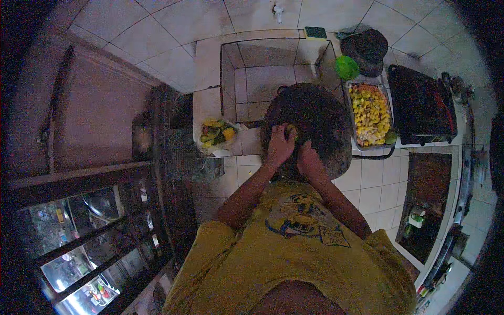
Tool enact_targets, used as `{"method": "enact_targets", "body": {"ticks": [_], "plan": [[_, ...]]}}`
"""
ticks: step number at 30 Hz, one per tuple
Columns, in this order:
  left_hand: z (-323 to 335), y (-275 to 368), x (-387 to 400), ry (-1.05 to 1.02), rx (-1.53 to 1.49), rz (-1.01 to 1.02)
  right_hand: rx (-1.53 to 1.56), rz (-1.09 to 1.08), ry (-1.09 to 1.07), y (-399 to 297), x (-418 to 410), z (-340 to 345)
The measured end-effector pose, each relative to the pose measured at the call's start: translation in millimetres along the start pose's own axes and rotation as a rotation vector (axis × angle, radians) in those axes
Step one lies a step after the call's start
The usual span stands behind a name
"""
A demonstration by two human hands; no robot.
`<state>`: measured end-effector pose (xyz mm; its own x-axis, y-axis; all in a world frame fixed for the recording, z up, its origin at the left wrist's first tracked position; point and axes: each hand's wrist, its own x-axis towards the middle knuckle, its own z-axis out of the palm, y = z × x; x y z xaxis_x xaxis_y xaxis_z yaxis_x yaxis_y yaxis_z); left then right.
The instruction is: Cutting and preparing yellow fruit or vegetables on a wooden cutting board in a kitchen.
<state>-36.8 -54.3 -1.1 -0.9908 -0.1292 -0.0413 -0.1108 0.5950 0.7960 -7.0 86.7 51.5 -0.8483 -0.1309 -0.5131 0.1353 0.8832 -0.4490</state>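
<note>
Over a dark round board or pan [315, 106] at the sink's front edge, my two hands are close together. My left hand [279, 145] has its fingers curled around a small yellow-green piece of fruit or vegetable [291, 133]. Just right of it, my right hand [309, 155] is bent inward with its fingertips near that piece; dimness hides whether it grips anything. Left of the board lies a heap of green and yellow peels or scraps [216, 134]. To the right, a clear rectangular container [370, 114] is full of yellow diced pieces, with paler and reddish ones among them.
Beyond the board is a tiled sink basin [267, 80], with a wall tap [278, 12] above. A sponge [315, 33] rests on its back ledge. A green bowl [346, 67], a dark pot [365, 51] and a black stove-like appliance [421, 106] stand to the right.
</note>
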Motion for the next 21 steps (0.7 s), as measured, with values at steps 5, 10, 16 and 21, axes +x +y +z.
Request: {"method": "enact_targets", "body": {"ticks": [5,10,16,21], "plan": [[13,-12,2,0.054,-0.030,0.053,-0.085,-0.177,0.175,22,17,21],[13,-1,-3,0.087,-0.013,0.034,-0.082,-0.218,0.215,9,11,13],[13,5,-3,0.107,-0.086,-0.017,-0.133,-0.062,0.056,-11,-2,-14],[19,-1,-2,0.147,-0.054,0.002,-0.098,-0.037,0.125,-5,0,-1]]}}
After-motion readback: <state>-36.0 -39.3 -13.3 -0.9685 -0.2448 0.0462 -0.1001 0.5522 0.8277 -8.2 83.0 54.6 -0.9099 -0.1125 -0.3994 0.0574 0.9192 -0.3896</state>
